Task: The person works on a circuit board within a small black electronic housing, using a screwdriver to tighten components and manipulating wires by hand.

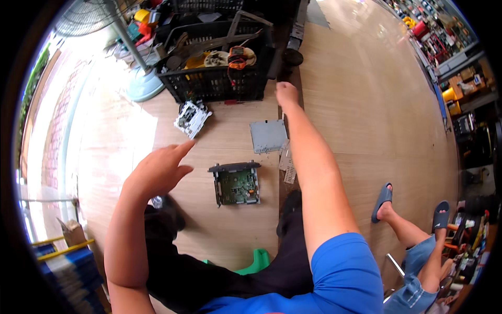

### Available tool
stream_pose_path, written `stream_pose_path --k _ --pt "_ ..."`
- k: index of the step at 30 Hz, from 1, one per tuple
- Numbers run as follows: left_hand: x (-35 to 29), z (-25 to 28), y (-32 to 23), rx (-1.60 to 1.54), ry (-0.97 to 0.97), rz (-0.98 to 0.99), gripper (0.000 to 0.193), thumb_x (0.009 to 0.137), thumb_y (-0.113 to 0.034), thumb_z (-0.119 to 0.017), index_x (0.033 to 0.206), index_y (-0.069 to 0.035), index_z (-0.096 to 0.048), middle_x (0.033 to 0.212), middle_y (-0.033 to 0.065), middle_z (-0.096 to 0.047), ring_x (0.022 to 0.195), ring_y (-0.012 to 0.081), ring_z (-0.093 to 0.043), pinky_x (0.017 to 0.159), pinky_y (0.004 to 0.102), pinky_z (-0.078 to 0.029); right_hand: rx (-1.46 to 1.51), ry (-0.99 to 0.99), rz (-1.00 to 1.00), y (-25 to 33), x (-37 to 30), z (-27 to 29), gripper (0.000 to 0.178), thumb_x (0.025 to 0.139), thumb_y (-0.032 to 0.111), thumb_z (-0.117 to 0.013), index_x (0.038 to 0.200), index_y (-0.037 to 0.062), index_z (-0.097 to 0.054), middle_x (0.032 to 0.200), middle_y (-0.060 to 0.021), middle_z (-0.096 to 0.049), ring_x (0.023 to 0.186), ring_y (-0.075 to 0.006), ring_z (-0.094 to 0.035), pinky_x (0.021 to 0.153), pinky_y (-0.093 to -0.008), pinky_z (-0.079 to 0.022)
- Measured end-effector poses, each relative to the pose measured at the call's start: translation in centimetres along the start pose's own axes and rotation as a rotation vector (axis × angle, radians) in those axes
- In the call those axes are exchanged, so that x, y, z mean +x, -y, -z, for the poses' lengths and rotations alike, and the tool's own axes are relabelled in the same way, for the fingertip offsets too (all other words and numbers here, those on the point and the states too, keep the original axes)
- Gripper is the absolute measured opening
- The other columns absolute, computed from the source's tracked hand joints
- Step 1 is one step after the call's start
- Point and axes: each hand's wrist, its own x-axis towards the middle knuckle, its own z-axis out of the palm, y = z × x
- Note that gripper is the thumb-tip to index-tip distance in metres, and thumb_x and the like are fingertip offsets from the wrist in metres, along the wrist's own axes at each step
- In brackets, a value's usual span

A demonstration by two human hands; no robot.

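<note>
On the floor between my legs sits an opened electronic unit (238,184), its green circuit board bare and a dark front panel on its far side. My left hand (159,170) hovers to its left, index finger stretched and thumb apart, holding nothing. Just beyond that fingertip lies a white and silver mechanism (192,119). My right arm reaches far forward; my right hand (287,95) is closed beside the near right corner of a black plastic crate (209,86). What its fingers hold, if anything, is hidden. A flat grey metal cover (268,137) and a slotted metal plate (287,165) lie left of my right forearm.
The crate holds tools, metal parts and an orange multimeter (238,53). A standing fan (144,83) is at the far left. A green plastic piece (256,261) shows between my legs. Another person's legs in sandals (384,203) are at the right, near cluttered shelves (465,83).
</note>
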Motion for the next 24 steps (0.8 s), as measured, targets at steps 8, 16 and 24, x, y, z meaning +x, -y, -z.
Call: stream_pose_path --k 8,16,24 --pt "1.9 -0.9 -0.6 0.03 0.123 0.042 0.057 0.088 -0.015 -0.065 0.14 -0.009 -0.044 0.121 0.0197 -0.06 0.11 0.0382 -0.057 0.093 0.0431 -0.046 0.372 -0.009 0.11 1.6 0.9 -3.9 0.056 0.096 0.029 -0.054 0.14 -0.0006 -0.041 0.129 -0.0246 -0.057 0.118 -0.0366 -0.056 0.1 -0.0439 -0.043" --pt "2.4 -1.5 -1.3 0.031 0.138 0.005 0.057 0.087 -0.018 -0.064 0.139 -0.007 -0.044 0.123 0.0212 -0.059 0.112 0.0391 -0.057 0.095 0.0441 -0.046 0.254 -0.105 0.238 -2.2 8.2 -4.2 0.056 0.094 0.02 -0.058 0.144 0.0047 -0.038 0.11 -0.0172 -0.057 0.092 -0.0254 -0.052 0.076 -0.0354 -0.042" --pt "1.5 -1.7 -0.1 0.051 0.185 0.061 0.058 0.087 -0.02 -0.064 0.139 -0.007 -0.045 0.126 0.0211 -0.058 0.114 0.0382 -0.056 0.097 0.0434 -0.045 0.623 0.133 0.05 1.6 4.1 -4.1 0.058 0.09 0.013 -0.06 0.145 0.0131 -0.041 0.074 -0.0045 -0.057 0.048 -0.0125 -0.047 0.041 -0.0278 -0.035"
